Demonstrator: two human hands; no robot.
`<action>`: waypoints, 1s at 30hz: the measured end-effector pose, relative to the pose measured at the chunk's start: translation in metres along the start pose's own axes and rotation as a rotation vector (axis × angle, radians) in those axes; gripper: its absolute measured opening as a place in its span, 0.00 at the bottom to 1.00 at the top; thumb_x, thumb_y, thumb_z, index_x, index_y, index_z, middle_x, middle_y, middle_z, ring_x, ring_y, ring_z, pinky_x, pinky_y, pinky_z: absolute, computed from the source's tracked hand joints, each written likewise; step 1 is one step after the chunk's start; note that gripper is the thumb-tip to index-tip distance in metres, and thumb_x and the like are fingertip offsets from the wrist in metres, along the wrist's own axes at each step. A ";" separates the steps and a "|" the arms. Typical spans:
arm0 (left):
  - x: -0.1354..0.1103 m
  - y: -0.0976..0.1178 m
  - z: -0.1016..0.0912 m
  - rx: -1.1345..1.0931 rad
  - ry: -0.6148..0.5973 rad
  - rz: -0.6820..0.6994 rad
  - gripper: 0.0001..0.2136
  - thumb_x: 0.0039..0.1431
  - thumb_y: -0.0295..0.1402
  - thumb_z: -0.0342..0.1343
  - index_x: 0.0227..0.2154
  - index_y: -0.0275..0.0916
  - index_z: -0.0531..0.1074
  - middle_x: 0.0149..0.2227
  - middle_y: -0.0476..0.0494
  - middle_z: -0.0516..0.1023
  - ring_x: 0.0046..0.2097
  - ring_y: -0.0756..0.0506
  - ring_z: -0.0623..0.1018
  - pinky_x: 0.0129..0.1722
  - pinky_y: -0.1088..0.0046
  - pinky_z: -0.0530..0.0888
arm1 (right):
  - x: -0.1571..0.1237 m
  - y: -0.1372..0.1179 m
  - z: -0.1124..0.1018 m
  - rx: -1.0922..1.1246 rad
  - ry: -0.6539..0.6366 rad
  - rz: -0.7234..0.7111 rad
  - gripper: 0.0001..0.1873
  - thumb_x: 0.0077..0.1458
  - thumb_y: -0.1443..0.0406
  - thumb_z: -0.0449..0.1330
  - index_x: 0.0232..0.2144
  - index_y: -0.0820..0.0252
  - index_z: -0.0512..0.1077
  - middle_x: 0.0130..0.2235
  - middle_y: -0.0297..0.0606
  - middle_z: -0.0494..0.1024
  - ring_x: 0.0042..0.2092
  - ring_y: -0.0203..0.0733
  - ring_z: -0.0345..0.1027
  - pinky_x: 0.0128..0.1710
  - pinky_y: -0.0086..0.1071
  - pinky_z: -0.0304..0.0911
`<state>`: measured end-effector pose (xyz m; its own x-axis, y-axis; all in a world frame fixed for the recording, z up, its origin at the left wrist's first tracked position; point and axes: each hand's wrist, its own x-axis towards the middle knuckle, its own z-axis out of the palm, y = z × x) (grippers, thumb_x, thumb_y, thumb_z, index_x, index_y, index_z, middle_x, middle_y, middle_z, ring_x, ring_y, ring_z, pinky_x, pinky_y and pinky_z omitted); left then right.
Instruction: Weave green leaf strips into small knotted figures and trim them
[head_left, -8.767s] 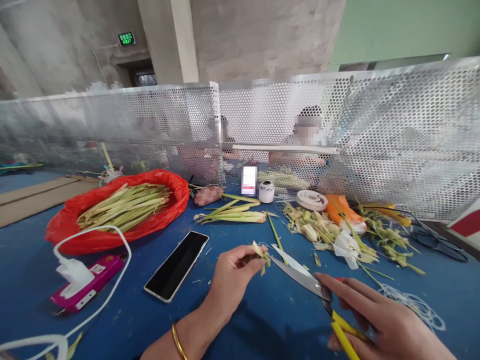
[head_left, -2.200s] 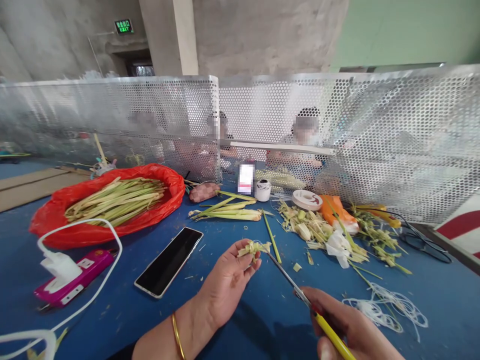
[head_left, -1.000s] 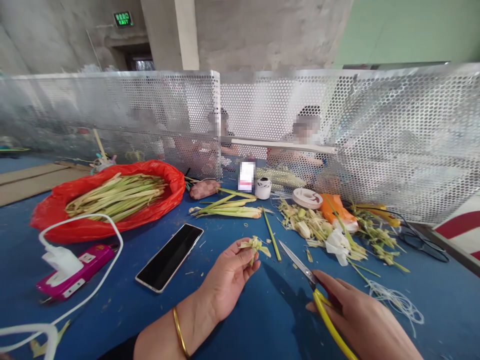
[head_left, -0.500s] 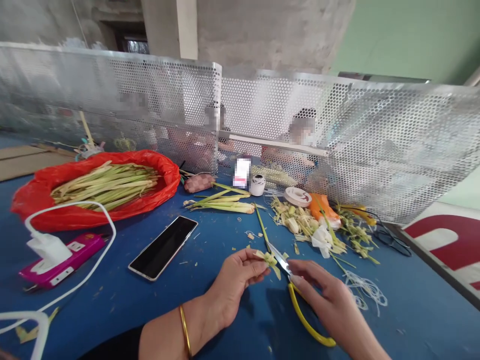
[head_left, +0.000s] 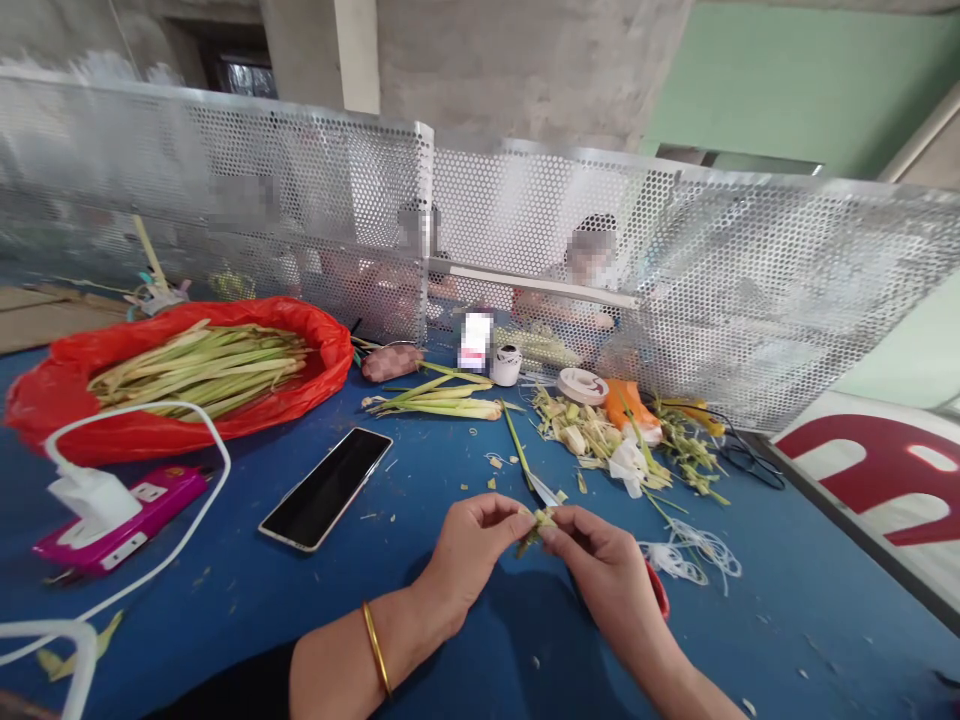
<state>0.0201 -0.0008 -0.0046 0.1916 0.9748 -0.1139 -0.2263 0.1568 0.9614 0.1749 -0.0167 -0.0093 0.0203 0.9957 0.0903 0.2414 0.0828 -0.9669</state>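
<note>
My left hand (head_left: 472, 545), with a gold bangle on its wrist, pinches a small folded piece of green-yellow leaf (head_left: 537, 524) over the blue table (head_left: 480, 640). My right hand (head_left: 604, 565) meets it and pinches the same leaf piece from the right. The scissors (head_left: 541, 488) still sit in my right hand: the blade tip pokes out above the fingers and a red handle (head_left: 659, 592) shows under the palm.
A red bag of long green stalks (head_left: 187, 370) lies at the left. A black phone (head_left: 327, 487) and a pink power strip with a white charger (head_left: 112, 510) lie nearer. Loose stalks (head_left: 439, 400), leaf scraps (head_left: 592, 440), tape rolls and white string (head_left: 694, 555) sit ahead. Perforated metal screen (head_left: 525, 250), people behind.
My right hand has moved left with the scissors and now pinches the leaf piece together with my left hand. The view has tilted down and to the right.
</note>
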 end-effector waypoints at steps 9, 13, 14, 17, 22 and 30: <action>0.004 -0.009 0.002 -0.046 0.032 -0.057 0.09 0.45 0.36 0.65 0.23 0.34 0.77 0.25 0.44 0.78 0.31 0.46 0.75 0.39 0.69 0.71 | 0.003 -0.001 -0.001 0.164 -0.077 0.109 0.18 0.44 0.52 0.68 0.24 0.62 0.76 0.22 0.32 0.72 0.28 0.37 0.64 0.30 0.29 0.59; 0.003 -0.009 0.002 -0.064 0.052 -0.089 0.10 0.44 0.38 0.66 0.23 0.35 0.77 0.26 0.44 0.78 0.32 0.47 0.75 0.39 0.69 0.71 | 0.004 0.002 0.000 0.213 -0.081 0.143 0.17 0.45 0.54 0.68 0.29 0.62 0.77 0.25 0.33 0.74 0.28 0.36 0.65 0.30 0.29 0.61; 0.003 -0.008 0.002 -0.064 0.053 -0.089 0.11 0.44 0.38 0.66 0.24 0.35 0.77 0.27 0.44 0.78 0.32 0.47 0.75 0.39 0.69 0.71 | 0.004 0.003 -0.001 0.240 -0.088 0.155 0.17 0.44 0.54 0.69 0.30 0.62 0.77 0.26 0.33 0.75 0.29 0.36 0.66 0.30 0.28 0.61; 0.001 -0.005 0.003 -0.084 0.059 -0.095 0.10 0.44 0.37 0.66 0.24 0.35 0.76 0.27 0.44 0.78 0.32 0.47 0.75 0.39 0.70 0.71 | 0.003 0.003 -0.003 0.296 -0.120 0.214 0.18 0.42 0.55 0.70 0.31 0.62 0.77 0.27 0.35 0.76 0.29 0.36 0.67 0.30 0.28 0.61; 0.002 -0.006 0.002 -0.090 0.038 -0.141 0.13 0.43 0.40 0.67 0.25 0.35 0.76 0.27 0.44 0.78 0.31 0.46 0.76 0.38 0.68 0.72 | 0.003 0.001 -0.006 0.300 -0.137 0.283 0.19 0.39 0.53 0.71 0.27 0.63 0.76 0.26 0.35 0.75 0.28 0.36 0.66 0.29 0.28 0.61; 0.003 -0.010 0.001 -0.054 0.042 -0.178 0.14 0.40 0.40 0.69 0.24 0.35 0.76 0.26 0.44 0.78 0.31 0.46 0.77 0.39 0.66 0.73 | 0.003 0.004 -0.006 0.265 -0.138 0.252 0.16 0.44 0.54 0.68 0.26 0.62 0.76 0.23 0.34 0.74 0.27 0.36 0.66 0.29 0.28 0.60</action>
<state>0.0237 0.0002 -0.0141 0.1937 0.9364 -0.2927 -0.2432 0.3348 0.9104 0.1818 -0.0136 -0.0119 -0.0884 0.9809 -0.1733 -0.0142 -0.1752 -0.9844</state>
